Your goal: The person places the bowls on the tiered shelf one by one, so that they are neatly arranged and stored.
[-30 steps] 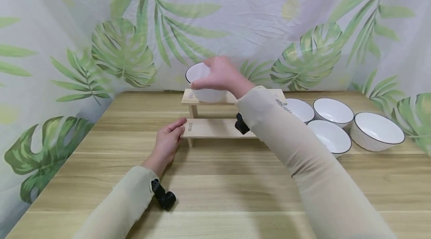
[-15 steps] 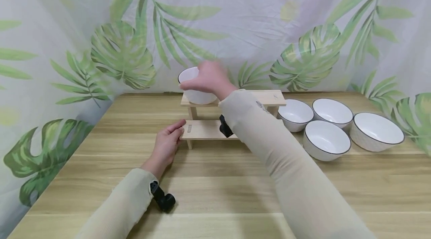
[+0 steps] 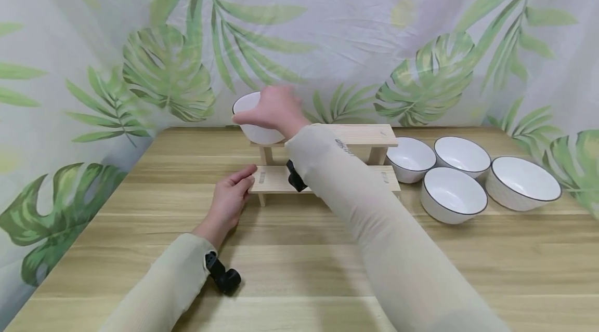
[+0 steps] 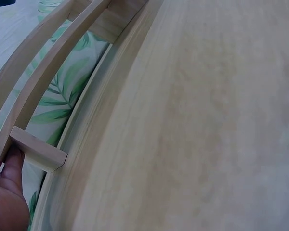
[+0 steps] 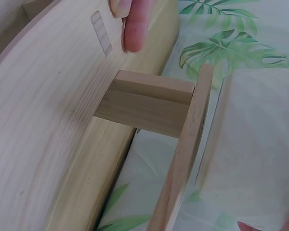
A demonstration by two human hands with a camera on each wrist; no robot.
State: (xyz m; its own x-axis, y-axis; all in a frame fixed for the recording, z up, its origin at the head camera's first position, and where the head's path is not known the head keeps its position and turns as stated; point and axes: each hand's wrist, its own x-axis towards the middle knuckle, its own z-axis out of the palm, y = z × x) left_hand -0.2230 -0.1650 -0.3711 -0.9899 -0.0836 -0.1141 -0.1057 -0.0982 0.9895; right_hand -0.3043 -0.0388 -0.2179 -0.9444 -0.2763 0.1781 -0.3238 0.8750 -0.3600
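Observation:
My right hand (image 3: 273, 108) grips a white bowl (image 3: 262, 135) with a dark rim, thumb on the near side and fingers over the rim. The bowl is upright at the left end of the upper shelf (image 3: 360, 134) of a two-tier wooden stand, part of it reaching past that end. In the right wrist view the bowl (image 5: 260, 144) fills the right side. My left hand (image 3: 229, 199) pinches the left end of the lower shelf (image 3: 270, 178); in the left wrist view its fingers (image 4: 12, 173) meet the wood beside a leg.
Several more white bowls stand right of the stand, among them a near one (image 3: 454, 196) and a far-right one (image 3: 523, 182). A leaf-patterned cloth (image 3: 355, 36) hangs behind the wooden table (image 3: 281, 269).
My right hand has carried the bowl leftward along the upper shelf to its left end, uncovering the shelf's right part. My left hand keeps its grip on the lower shelf.

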